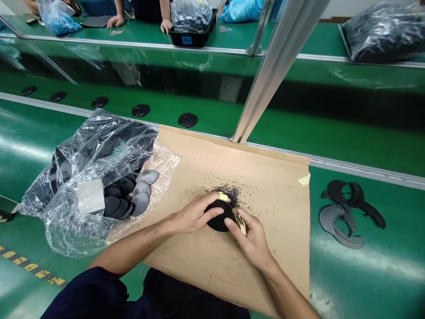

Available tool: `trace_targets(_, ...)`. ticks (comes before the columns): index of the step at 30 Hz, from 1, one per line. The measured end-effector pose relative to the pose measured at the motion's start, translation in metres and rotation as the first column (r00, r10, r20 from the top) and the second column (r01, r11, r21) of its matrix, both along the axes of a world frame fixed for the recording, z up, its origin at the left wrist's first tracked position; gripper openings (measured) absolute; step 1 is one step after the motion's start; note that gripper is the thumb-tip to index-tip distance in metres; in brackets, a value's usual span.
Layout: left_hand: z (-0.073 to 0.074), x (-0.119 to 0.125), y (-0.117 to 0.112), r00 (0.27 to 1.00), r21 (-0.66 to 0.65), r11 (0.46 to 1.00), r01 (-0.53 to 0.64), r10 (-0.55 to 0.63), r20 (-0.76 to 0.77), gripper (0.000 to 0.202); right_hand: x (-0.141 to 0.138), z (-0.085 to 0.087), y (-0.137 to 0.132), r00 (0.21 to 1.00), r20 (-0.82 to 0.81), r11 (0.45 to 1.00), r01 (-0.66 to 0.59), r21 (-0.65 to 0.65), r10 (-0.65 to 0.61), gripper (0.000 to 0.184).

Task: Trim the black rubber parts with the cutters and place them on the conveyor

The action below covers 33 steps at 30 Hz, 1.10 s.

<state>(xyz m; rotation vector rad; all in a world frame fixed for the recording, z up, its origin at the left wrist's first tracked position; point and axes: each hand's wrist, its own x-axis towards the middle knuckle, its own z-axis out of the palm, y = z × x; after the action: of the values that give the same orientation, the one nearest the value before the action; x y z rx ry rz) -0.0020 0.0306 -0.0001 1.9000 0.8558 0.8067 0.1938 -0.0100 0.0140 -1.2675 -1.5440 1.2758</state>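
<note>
My left hand (pixel 201 212), with yellow wrapping on a fingertip, is closed on the edge of a round black disc (pixel 221 220). My right hand (pixel 250 237) is closed around a small metal tool (pixel 241 221) with a pale yellow part; its exact kind is hard to make out. The right thumb also presses on the disc's right side. Below the disc lies a brown cardboard sheet (pixel 275 186), with a heap of tiny black scraps (pixel 234 192) just beyond my fingers.
To the left, a clear plastic bag (pixel 79 150) spills black and grey discs (pixel 141 204). Curved black pieces (pixel 345 212) lie right of the cardboard. Several black parts (pixel 187 119) line the green belt behind. A slanted metal post (pixel 265 79) rises ahead. Another person's hands (pixel 116 21) rest beyond.
</note>
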Motion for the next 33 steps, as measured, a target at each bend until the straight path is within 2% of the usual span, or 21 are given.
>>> trace_targets(4,0.0015,-0.0001,-0.0005,1.0,0.004,1.0,0.01,-0.009,-0.002,0.025,-0.0001,-0.0002,-0.0003,1.0,0.002,1.0,-0.011,0.019,0.011,0.027)
trace_targets(9,0.0026,0.0001,-0.0011,1.0,0.072,0.997,0.004,-0.004,0.001,0.024,0.0004,0.0001,0.0002,0.999,0.049,0.998,-0.017,0.057,0.015,0.025)
trace_targets(13,0.0035,0.0009,-0.0017,0.997,0.103,0.993,0.063,-0.059,-0.044,0.024,0.0016,-0.0007,0.0008,0.996,0.087,0.997,-0.013,0.072,0.007,0.028)
trace_targets(17,0.0011,0.0015,-0.004,0.997,0.084,0.995,0.062,-0.058,-0.042,0.028,0.0032,-0.0022,-0.0003,0.994,0.107,0.986,-0.008,0.164,-0.01,0.02)
trace_targets(20,-0.0004,0.0011,-0.0054,0.999,-0.006,1.0,-0.007,0.007,0.054,0.034,0.004,-0.0029,-0.0025,0.994,0.107,0.954,0.005,0.299,-0.038,0.009)
trace_targets(23,0.0008,0.0009,-0.005,0.988,-0.046,0.999,-0.019,0.026,0.154,0.029,0.0044,-0.0033,-0.0041,0.99,0.127,0.903,-0.001,0.429,-0.06,0.007)
trace_targets(29,0.0052,0.0018,-0.0024,0.982,0.083,0.997,0.007,-0.023,0.187,0.029,0.0049,-0.0041,-0.0034,0.988,0.145,0.838,-0.042,0.543,-0.045,0.018)
trace_targets(33,0.0057,0.0029,-0.0037,0.976,0.197,0.98,-0.038,-0.006,0.219,0.025,0.0053,-0.0051,-0.0024,0.987,0.161,0.82,-0.069,0.568,-0.028,0.02)
